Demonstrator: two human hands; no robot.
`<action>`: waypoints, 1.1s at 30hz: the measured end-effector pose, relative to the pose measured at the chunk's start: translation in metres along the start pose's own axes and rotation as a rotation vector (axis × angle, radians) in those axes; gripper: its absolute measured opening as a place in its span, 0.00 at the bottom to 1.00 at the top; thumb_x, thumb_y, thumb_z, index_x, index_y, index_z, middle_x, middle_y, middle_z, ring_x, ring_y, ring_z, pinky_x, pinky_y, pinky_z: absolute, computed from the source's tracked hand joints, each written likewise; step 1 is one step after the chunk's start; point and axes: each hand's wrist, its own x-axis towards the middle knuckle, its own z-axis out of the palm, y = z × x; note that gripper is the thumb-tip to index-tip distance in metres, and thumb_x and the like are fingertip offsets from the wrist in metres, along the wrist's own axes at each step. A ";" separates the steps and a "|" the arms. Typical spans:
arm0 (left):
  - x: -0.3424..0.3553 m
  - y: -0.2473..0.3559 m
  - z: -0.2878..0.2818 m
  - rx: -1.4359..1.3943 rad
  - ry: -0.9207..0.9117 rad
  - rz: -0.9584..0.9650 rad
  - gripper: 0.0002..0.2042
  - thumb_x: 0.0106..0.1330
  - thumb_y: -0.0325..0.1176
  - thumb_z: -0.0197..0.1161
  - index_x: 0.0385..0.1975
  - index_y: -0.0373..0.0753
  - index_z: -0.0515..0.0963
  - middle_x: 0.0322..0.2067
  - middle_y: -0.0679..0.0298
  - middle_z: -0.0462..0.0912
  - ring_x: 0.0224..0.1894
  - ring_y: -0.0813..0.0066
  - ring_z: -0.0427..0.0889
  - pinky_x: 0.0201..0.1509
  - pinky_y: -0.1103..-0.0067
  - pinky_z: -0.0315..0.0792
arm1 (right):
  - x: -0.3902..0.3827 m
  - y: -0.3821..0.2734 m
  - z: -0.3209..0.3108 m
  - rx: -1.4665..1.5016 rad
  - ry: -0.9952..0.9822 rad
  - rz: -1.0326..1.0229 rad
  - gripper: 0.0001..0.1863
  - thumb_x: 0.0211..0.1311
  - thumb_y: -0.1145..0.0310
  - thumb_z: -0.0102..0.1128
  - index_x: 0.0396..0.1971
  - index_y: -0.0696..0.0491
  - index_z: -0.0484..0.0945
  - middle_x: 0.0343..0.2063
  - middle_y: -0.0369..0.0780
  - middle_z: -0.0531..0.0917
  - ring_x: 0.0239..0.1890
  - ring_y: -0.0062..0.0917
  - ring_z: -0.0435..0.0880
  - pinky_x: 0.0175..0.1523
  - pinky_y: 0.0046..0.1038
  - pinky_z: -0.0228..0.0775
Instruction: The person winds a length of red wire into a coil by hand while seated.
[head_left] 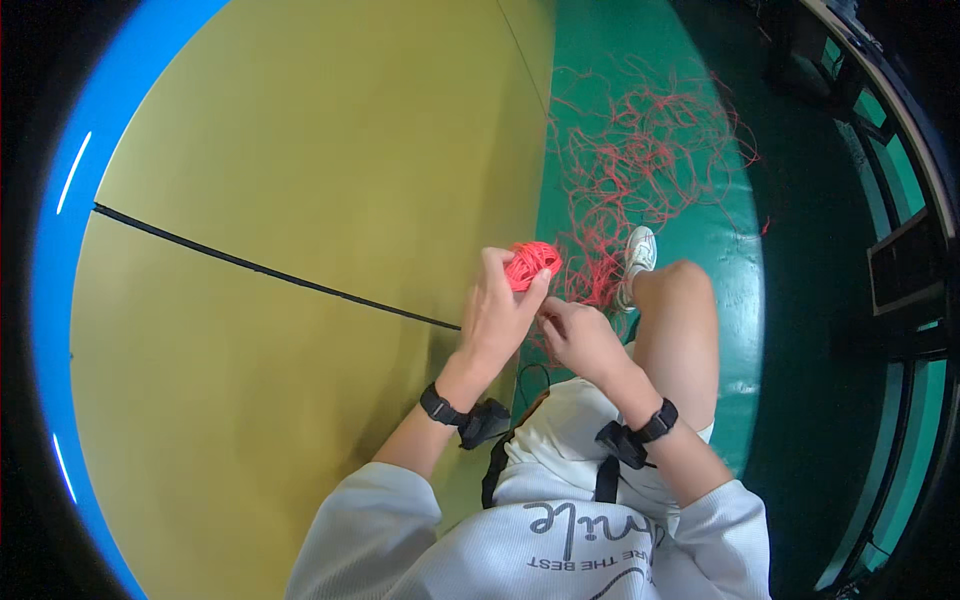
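Note:
A ball of wound red string (533, 264) sits in my left hand (494, 312), whose fingers and thumb wrap round it. Just below and to the right of the ball, my right hand (585, 340) is closed in a pinch at the red string; the piece between its fingertips is mostly hidden. Beyond both hands, a big loose tangle of red string (640, 150) spreads over the green floor. Its near end bunches up beside my shoe and close to my right hand.
A yellow panel (270, 150) with a black seam (280, 275) and a blue border (65, 260) fills the left side. My bent leg (675, 345) and white shoe (641, 250) are on the green floor (735, 300). Dark furniture (905, 265) lines the right edge.

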 end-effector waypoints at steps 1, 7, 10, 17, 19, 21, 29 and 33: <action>0.002 -0.002 -0.003 0.007 0.007 0.036 0.23 0.63 0.44 0.65 0.43 0.33 0.65 0.34 0.47 0.78 0.35 0.46 0.79 0.40 0.63 0.74 | 0.000 0.009 0.004 -0.002 0.001 0.000 0.07 0.59 0.71 0.54 0.31 0.59 0.75 0.24 0.49 0.81 0.27 0.42 0.84 0.34 0.39 0.76; -0.028 -0.029 -0.014 -0.013 0.176 0.370 0.25 0.60 0.38 0.69 0.46 0.32 0.62 0.40 0.45 0.74 0.40 0.51 0.79 0.44 0.65 0.74 | -0.009 0.033 0.037 0.177 -0.006 0.055 0.17 0.65 0.60 0.54 0.25 0.60 0.73 0.22 0.51 0.78 0.31 0.47 0.78 0.39 0.43 0.68; -0.004 0.005 -0.054 -0.196 0.336 0.569 0.27 0.60 0.35 0.69 0.49 0.33 0.58 0.44 0.49 0.70 0.45 0.63 0.75 0.49 0.69 0.71 | 0.009 0.020 0.027 0.141 -0.001 -0.039 0.16 0.67 0.60 0.50 0.33 0.60 0.72 0.29 0.54 0.78 0.34 0.49 0.78 0.43 0.44 0.68; 0.027 0.140 -0.179 -0.435 0.763 0.702 0.29 0.65 0.49 0.62 0.50 0.33 0.57 0.47 0.54 0.64 0.48 0.71 0.68 0.55 0.73 0.65 | 0.066 -0.056 -0.070 0.295 0.127 -0.083 0.14 0.70 0.62 0.48 0.33 0.59 0.73 0.23 0.44 0.75 0.28 0.32 0.75 0.36 0.34 0.68; 0.023 0.143 -0.184 -0.469 0.786 0.712 0.29 0.65 0.49 0.62 0.50 0.33 0.57 0.47 0.55 0.64 0.48 0.71 0.67 0.56 0.73 0.64 | 0.068 -0.051 -0.071 0.471 0.106 -0.012 0.16 0.70 0.60 0.50 0.32 0.61 0.73 0.21 0.43 0.74 0.28 0.26 0.71 0.36 0.34 0.67; 0.033 0.131 -0.164 -0.407 0.696 0.646 0.28 0.65 0.47 0.62 0.50 0.34 0.57 0.47 0.55 0.64 0.49 0.71 0.66 0.58 0.73 0.63 | 0.057 -0.017 -0.063 0.342 0.023 0.055 0.18 0.70 0.59 0.49 0.30 0.61 0.72 0.21 0.43 0.74 0.27 0.26 0.71 0.36 0.34 0.66; 0.017 0.096 -0.171 -0.347 0.745 0.490 0.22 0.68 0.45 0.56 0.50 0.35 0.58 0.46 0.58 0.66 0.45 0.74 0.68 0.52 0.75 0.65 | 0.099 -0.122 -0.180 0.357 0.094 -0.170 0.29 0.76 0.49 0.36 0.19 0.56 0.62 0.17 0.32 0.64 0.23 0.22 0.63 0.29 0.31 0.56; 0.028 0.109 -0.177 -0.599 0.795 0.492 0.18 0.72 0.47 0.50 0.48 0.39 0.61 0.42 0.60 0.71 0.36 0.74 0.70 0.42 0.77 0.67 | 0.098 -0.091 -0.176 0.227 0.062 -0.043 0.29 0.76 0.49 0.35 0.17 0.55 0.63 0.14 0.34 0.62 0.20 0.20 0.61 0.28 0.30 0.55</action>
